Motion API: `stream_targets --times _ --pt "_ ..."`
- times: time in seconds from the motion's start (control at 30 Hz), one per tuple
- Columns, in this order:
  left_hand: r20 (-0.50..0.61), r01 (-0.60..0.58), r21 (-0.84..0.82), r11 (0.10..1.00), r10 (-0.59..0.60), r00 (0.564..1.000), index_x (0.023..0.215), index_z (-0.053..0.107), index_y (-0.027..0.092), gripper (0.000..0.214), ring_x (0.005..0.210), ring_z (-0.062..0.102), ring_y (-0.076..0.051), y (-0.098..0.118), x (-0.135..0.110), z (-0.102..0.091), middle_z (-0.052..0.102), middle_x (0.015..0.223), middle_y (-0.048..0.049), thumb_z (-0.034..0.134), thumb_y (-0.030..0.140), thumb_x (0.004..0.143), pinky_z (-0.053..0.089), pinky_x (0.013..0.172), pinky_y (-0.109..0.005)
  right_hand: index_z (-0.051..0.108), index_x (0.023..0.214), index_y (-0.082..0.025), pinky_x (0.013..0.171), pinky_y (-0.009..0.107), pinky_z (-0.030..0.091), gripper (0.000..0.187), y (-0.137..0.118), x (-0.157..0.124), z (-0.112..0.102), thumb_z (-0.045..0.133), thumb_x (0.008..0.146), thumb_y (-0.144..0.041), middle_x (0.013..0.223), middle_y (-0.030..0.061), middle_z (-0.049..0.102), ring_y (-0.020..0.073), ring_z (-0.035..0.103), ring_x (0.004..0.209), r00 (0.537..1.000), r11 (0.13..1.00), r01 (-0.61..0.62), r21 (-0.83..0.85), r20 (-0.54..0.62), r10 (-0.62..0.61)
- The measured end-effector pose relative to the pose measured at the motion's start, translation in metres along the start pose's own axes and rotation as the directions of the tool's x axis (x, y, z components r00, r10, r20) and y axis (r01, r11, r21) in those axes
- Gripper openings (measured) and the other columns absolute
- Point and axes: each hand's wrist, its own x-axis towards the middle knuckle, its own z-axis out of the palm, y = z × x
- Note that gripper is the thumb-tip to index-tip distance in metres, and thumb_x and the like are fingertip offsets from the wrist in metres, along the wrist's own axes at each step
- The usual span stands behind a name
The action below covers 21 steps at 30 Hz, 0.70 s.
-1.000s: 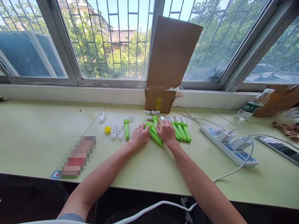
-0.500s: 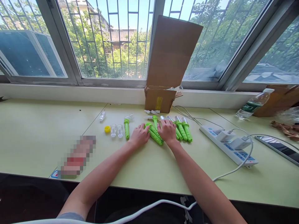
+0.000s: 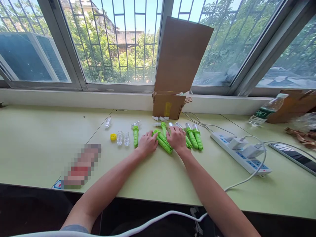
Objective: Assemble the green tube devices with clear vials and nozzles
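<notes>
My left hand (image 3: 147, 143) rests palm down on the table, fingers stretched forward and holding nothing. Its fingertips are at the left end of some ridged green plastic spikes (image 3: 164, 144). My right hand (image 3: 176, 138) lies over the same group, fingers extended, hiding parts of several spikes. To its right are two more green spikes (image 3: 197, 138) with clear tops. A single green spike (image 3: 135, 136) with a clear piece at its top lies left of my left hand. Beside it stand two clear ribbed cups (image 3: 119, 138) and a yellow cap (image 3: 113, 137).
A cardboard box (image 3: 168, 105) with its flap up stands by the window, small white pieces (image 3: 160, 118) before it. A clear part (image 3: 108, 122) lies back left. To the right are a white power strip (image 3: 243, 153), cables, a phone (image 3: 293, 156) and a water bottle (image 3: 268, 110).
The single green spike left of my left hand has shifted slightly to the right and stands straighter in view. Both hands stay in place.
</notes>
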Motion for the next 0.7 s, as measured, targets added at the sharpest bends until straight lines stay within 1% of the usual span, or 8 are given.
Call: stream_targets --times 0.17,0.33,0.5,0.7 --pt "-0.006 0.001 0.009 1.000 -0.001 1.000 0.127 0.046 0.020 0.039 0.107 0.053 -0.024 0.000 0.000 0.000 0.048 0.126 -0.0132 0.038 0.034 0.091 0.045 0.085 -0.036 0.062 0.112 -0.020 0.091 0.040 0.031 0.034 -0.005 -0.003 0.002 0.042 0.090 -0.037 0.110 0.0110 0.062 0.0269 0.050 0.104 0.997 0.996 0.064 0.059 0.039 -0.066" --pt "-0.023 0.005 0.000 1.000 -0.005 1.000 0.127 0.046 0.019 0.039 0.109 0.052 -0.024 -0.002 0.001 0.001 0.048 0.124 -0.0134 0.039 0.034 0.091 0.045 0.087 -0.036 0.064 0.111 -0.023 0.090 0.037 0.033 0.036 -0.007 -0.003 0.007 0.036 0.094 -0.038 0.110 0.0086 0.063 0.0239 0.051 0.104 0.986 0.987 0.061 0.150 0.147 -0.084" --pt "-0.032 0.011 0.007 1.000 -0.011 0.999 0.127 0.045 0.019 0.040 0.110 0.052 -0.024 -0.003 0.001 0.000 0.048 0.126 -0.0131 0.039 0.035 0.091 0.045 0.088 -0.036 0.067 0.105 -0.025 0.086 0.037 0.035 0.042 -0.009 -0.004 0.004 0.030 0.096 -0.042 0.112 0.0084 0.062 0.0243 0.050 0.107 0.966 0.992 -0.017 0.128 0.258 -0.017" --pt "-0.006 0.013 0.013 1.000 -0.013 1.000 0.128 0.045 0.020 0.040 0.108 0.052 -0.024 -0.002 0.000 -0.003 0.047 0.126 -0.0133 0.039 0.036 0.091 0.045 0.086 -0.036 0.066 0.109 -0.027 0.085 0.042 0.035 0.048 -0.011 -0.003 -0.003 0.024 0.096 -0.045 0.109 0.0095 0.063 0.0271 0.050 0.109 0.922 0.994 -0.097 0.059 0.381 0.067"
